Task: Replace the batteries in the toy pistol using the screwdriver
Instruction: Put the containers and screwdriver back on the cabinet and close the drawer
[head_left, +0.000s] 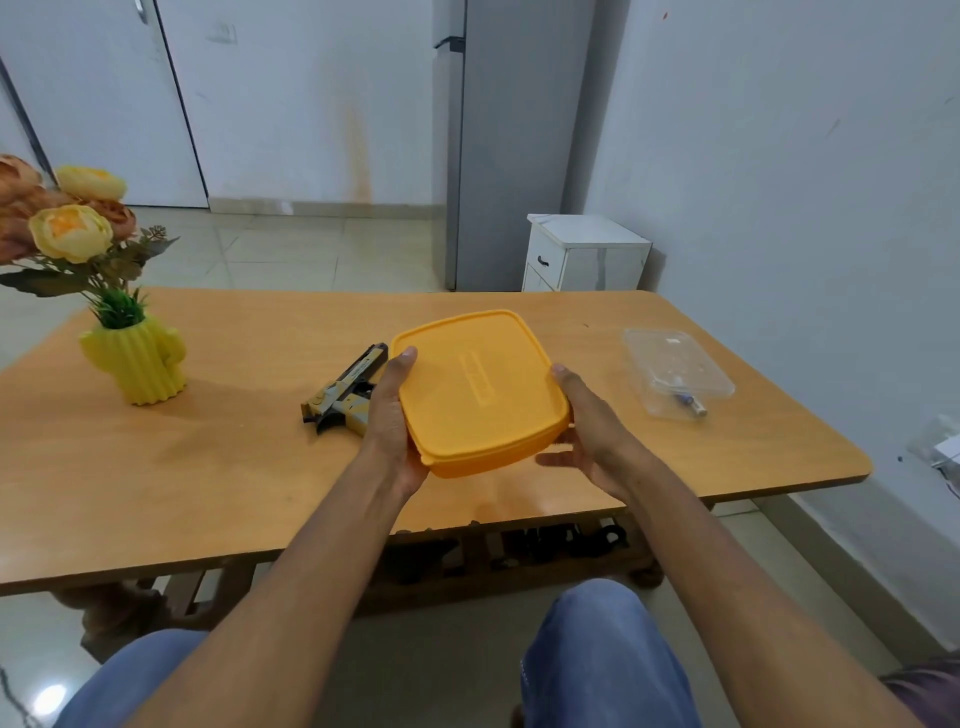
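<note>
Left hand (392, 415) and right hand (592, 431) clasp lidded yellow box (480, 389) over worktop (208, 467); pistol (345, 389) just left of it.

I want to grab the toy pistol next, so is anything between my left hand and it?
Only the yellow box occupies the left hand, which grips its left edge while the right hand holds the other side. The toy pistol lies on the table just left of that hand, with nothing visible between them.

yellow vase (139, 364) of flowers (70, 231) far left on table (208, 467); white cabinet (584, 254) behind.
</note>
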